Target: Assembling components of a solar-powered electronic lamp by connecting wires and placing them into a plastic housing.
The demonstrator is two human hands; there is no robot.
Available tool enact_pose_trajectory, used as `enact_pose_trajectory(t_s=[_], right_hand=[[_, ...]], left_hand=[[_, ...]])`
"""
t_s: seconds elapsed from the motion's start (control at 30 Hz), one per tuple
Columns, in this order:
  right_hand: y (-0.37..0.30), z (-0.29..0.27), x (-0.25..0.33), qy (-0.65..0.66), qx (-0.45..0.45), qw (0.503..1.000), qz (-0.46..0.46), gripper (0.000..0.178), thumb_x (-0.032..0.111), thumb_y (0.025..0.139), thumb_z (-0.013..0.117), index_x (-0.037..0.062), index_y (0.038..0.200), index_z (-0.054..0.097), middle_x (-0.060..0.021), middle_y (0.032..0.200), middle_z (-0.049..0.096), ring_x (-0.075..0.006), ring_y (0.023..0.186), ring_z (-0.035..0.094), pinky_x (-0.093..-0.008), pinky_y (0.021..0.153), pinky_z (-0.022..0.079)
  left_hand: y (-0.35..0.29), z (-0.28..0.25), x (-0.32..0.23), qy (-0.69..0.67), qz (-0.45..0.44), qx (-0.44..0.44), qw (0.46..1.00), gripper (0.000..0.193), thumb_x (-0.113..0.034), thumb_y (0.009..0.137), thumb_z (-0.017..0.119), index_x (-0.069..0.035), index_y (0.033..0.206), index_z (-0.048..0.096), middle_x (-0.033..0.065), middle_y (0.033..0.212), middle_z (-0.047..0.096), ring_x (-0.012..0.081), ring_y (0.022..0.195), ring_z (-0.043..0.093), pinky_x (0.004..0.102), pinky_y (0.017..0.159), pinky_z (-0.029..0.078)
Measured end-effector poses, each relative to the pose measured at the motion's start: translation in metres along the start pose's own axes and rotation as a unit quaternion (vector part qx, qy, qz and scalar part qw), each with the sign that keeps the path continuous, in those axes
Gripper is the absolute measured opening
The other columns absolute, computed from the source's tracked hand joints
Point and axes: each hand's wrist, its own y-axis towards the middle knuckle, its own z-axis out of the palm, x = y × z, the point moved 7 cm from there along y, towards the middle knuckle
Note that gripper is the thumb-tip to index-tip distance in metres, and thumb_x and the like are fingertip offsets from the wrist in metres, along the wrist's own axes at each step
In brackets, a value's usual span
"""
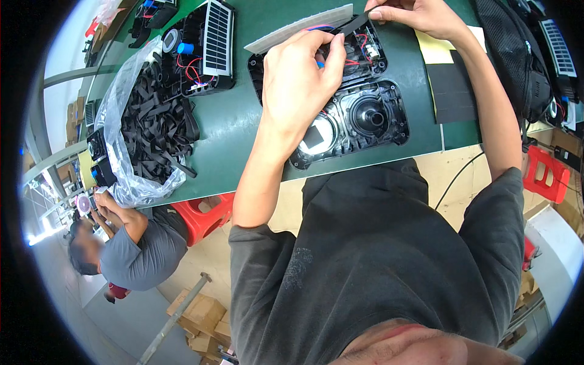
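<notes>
A short black strap (353,25) stretches between my two hands. My left hand (301,76) pinches its left end between thumb and forefinger, and my right hand (423,17) pinches the far right end. Both hands are over an opened black plastic housing (378,58) with red and blue wires inside. Part of that housing is hidden beneath my left hand. Nearer to me lies the other housing half (398,115), holding a round black speaker cone and a silvery round part. A pale grey panel (298,27) stands on edge behind the housing.
Left on the green table (231,131) is a clear plastic bag (112,131) heaped with black straps (155,125). Beyond it stands a housing with a solar panel (218,39). Black sheets (453,91) and a black mesh bag (511,55) lie right. A co-worker (143,243) sits left.
</notes>
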Motion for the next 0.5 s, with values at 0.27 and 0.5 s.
enact_pose_trajectory(t_s=[0.27,0.5], right_hand=[[0.006,0.008,0.012,0.082,0.032,0.97,-0.227,0.013,0.002,0.093,0.074,-0.0045,0.105,0.075,-0.0065,0.094,0.075,-0.0115,0.088,0.069,-0.0252,0.081,0.055],[-0.001,-0.004,-0.001,-0.045,-0.003,0.999,-0.024,0.015,0.001,0.092,0.074,-0.0056,0.106,0.074,-0.008,0.094,0.075,-0.0119,0.089,0.07,-0.0255,0.082,0.056]], left_hand=[[-0.003,-0.002,0.004,0.015,0.007,-0.02,1.0,0.02,-0.018,0.089,0.074,0.002,0.089,0.077,0.0173,0.082,0.074,0.0315,0.069,0.073,0.0373,0.066,0.057],[0.001,0.002,-0.005,0.036,0.084,-0.016,0.996,0.016,-0.013,0.092,0.071,0.001,0.098,0.077,0.0177,0.09,0.073,0.0347,0.077,0.073,0.0384,0.073,0.059]])
